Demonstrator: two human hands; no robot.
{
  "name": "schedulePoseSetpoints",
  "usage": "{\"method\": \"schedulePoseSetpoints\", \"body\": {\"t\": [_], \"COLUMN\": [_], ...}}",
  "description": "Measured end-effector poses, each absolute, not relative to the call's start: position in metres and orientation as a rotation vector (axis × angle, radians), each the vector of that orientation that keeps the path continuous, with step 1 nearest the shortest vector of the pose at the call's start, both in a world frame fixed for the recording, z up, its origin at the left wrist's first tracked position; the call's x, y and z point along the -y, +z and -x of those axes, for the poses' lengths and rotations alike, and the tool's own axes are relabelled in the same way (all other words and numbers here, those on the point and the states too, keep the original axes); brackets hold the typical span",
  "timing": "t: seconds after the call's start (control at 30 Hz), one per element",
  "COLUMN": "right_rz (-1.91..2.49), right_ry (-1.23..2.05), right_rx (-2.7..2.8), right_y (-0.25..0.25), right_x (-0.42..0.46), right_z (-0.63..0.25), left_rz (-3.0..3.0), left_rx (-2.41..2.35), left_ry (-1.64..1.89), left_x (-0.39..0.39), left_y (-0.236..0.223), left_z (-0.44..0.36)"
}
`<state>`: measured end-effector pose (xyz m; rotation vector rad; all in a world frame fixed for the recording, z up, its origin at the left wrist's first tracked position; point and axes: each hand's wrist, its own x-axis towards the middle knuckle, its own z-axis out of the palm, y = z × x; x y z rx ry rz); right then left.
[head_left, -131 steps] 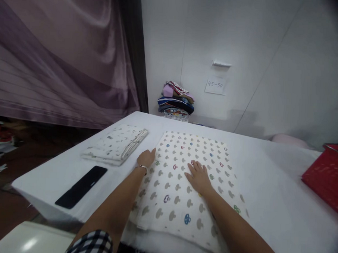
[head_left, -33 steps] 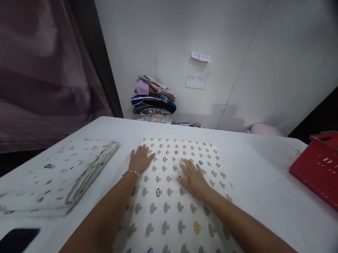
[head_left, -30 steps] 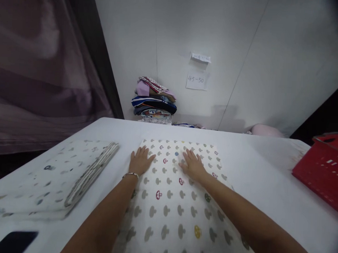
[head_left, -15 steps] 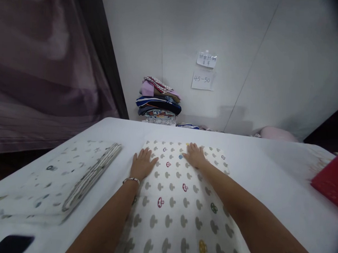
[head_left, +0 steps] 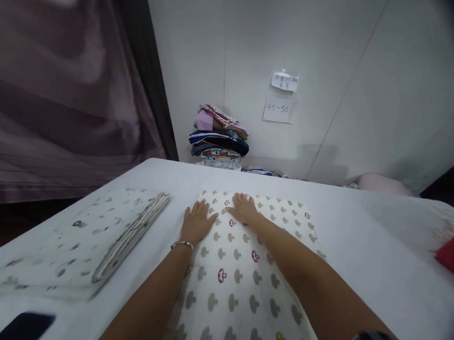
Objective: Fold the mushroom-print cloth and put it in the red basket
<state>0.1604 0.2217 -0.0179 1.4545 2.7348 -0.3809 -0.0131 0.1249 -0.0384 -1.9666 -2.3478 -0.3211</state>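
A white cloth (head_left: 226,260) printed with grey, red and yellow mushrooms lies spread along the middle of the table, running toward me. On its left edge near the far end my left hand (head_left: 198,223) rests flat, fingers spread, a bracelet (head_left: 182,244) at the wrist. My right hand (head_left: 243,209) also lies flat on the cloth, close to its far edge and a short way right of the left hand. Neither hand grips anything. To the left is a folded white cloth (head_left: 73,238) with small leaf-like prints, its layered folds facing right.
Under it all is a white table (head_left: 366,246). A dark flat object (head_left: 26,326) sits at the near left, a red object (head_left: 452,255) at the right edge. Behind the table stands a stack of folded fabrics (head_left: 220,139) by the wall, below paper notes (head_left: 278,109). A curtain (head_left: 65,93) hangs left.
My right hand has slid left across the cloth, closer to my left hand. The left hand stays on the cloth's left edge. The whole view has shifted slightly.
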Motion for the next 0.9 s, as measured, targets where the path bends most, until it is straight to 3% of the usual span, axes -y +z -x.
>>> {"method": "schedulePoseSetpoints", "body": {"t": [0.37,0.7,0.9], "right_rz": [-1.334,-1.805,-1.887], "right_ry": [-0.496,-0.340,-0.353], "right_rx": [-2.857,-2.567,-2.444], "right_y": [-0.016,-0.019,-0.023], "right_x": [-0.218,-0.208,-0.218], "right_z": [-0.129,-0.291,-0.319], "left_rz": [1.959,1.988,2.000], "left_rx": [2.326,2.342,2.380], "left_ry": [-0.293,-0.287,-0.274], "left_x": [-0.124,-0.125,-0.125], "left_y": [-0.037,-0.033,-0.028], "left_z": [0.012,0.013,0.011]}}
